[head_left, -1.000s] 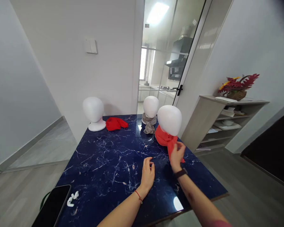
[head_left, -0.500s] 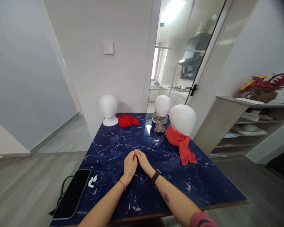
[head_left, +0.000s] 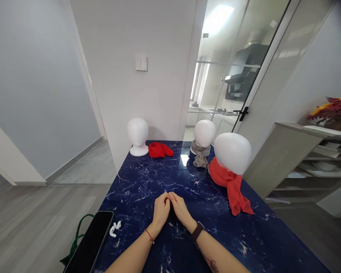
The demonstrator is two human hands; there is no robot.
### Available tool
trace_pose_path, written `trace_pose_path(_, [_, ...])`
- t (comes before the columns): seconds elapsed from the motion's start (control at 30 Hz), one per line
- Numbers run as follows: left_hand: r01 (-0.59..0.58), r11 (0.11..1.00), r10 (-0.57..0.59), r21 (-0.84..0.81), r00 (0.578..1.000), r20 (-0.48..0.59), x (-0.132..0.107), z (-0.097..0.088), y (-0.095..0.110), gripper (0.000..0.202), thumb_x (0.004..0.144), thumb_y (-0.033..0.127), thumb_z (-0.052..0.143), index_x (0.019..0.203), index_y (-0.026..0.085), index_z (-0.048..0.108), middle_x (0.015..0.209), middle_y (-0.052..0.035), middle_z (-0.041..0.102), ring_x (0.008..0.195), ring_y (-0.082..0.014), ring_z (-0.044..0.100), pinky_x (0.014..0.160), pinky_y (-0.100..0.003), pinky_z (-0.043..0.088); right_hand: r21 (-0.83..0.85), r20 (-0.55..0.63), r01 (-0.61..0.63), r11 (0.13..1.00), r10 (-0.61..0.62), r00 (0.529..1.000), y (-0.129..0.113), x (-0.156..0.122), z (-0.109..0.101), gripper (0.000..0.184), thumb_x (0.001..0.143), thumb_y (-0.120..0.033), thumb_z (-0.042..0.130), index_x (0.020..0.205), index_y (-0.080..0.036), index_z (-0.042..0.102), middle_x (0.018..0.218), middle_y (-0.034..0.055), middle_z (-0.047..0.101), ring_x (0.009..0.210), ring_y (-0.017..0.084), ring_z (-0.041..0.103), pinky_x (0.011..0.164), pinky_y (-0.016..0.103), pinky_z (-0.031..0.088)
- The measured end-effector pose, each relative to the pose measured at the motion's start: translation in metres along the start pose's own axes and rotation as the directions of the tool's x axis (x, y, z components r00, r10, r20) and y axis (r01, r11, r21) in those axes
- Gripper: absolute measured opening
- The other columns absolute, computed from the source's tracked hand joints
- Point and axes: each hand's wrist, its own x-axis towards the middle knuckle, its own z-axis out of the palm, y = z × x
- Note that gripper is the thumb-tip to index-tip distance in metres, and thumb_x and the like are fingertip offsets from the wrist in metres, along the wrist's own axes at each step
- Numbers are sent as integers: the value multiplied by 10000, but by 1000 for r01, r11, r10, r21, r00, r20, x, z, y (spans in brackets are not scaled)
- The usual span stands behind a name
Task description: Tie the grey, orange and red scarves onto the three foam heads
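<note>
My left hand (head_left: 160, 209) and my right hand (head_left: 180, 207) rest side by side on the dark blue marble table (head_left: 147, 182), fingertips touching, fingers laid flat and holding nothing. To the right stands a white mannequin head (head_left: 232, 152) with a red scarf (head_left: 230, 184) tied round its neck, the end hanging onto the table. Behind it a second white head (head_left: 204, 133) wears a grey scarf (head_left: 200, 155). A third bare white head (head_left: 138, 135) stands at the far left corner, with a loose red scarf (head_left: 159, 150) lying beside it.
A black phone (head_left: 91, 242) and a small white object (head_left: 114, 228) lie at the table's near left edge, with a green strap (head_left: 76, 239) below. A shelf unit (head_left: 307, 159) with flowers (head_left: 331, 110) stands at the right. A glass door (head_left: 230, 76) is behind the table.
My right hand let go of the red scarf on the near head and came to the table's middle to meet my left hand. The view swung left.
</note>
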Motion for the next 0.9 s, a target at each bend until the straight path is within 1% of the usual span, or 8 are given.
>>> trace_pose_path(0.3, [33,999,-33,-17,999,8,2,-1,0,207,765,171,378,570,190,444,569,33,467,566,-122,421,578,-235,316,-2,6,-6,1000,6,1000,2,1,-2,424,892,-526,392,676,-198,551,628,-9,538,575,135,442,556,257,338])
trace_pose_path(0.5, [41,999,-40,-24,999,10,2,-3,0,204,763,180,390,566,187,443,558,39,460,552,-116,407,558,-229,305,-15,28,2,1000,-1,1000,0,0,-3,404,900,-505,387,674,-204,533,621,-16,518,562,132,431,543,253,320])
trace_pose_path(0.67, [44,999,-44,-29,999,12,2,-3,-1,199,761,180,391,569,185,444,560,40,462,554,-115,406,557,-227,303,-8,32,12,1000,-12,999,-2,0,-3,379,909,-466,390,679,-202,536,628,-17,524,569,128,436,552,251,320])
trace_pose_path(0.77, [44,998,-43,-34,999,17,3,-3,-1,206,767,183,390,566,185,436,557,43,450,552,-113,397,556,-227,299,-8,28,1,1000,-1,1000,-2,1,-2,376,906,-464,392,677,-202,536,624,-16,524,571,130,440,555,252,325])
trace_pose_path(0.9, [45,998,-44,-43,999,22,4,-4,-3,195,765,182,396,575,184,441,563,43,457,552,-112,391,557,-227,296,-14,34,15,1000,-15,999,0,1,-2,376,909,-459,383,690,-199,544,640,-11,533,582,132,452,565,254,335])
